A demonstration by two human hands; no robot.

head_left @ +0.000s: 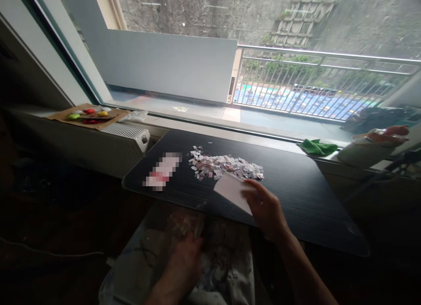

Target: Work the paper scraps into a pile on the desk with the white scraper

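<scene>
While your right hand (265, 204) pinches a white card (232, 190) over the table (289, 173), your left hand (186, 257) is down below the near edge.

Your right thumb and fingers are closed on the card's right end, and its free end points left, just on your side of a spread heap of paper scraps (226, 165); whether the card touches them, you cannot tell. Your left hand is at a reddish clump (182, 221), too dim to show how far its fingers are closed or whether they hold anything. Left of the scraps lies a blurred pink-and-white sheet (166, 167); beyond the table's far right corner, a green cloth (318, 147) sits by the window.
</scene>
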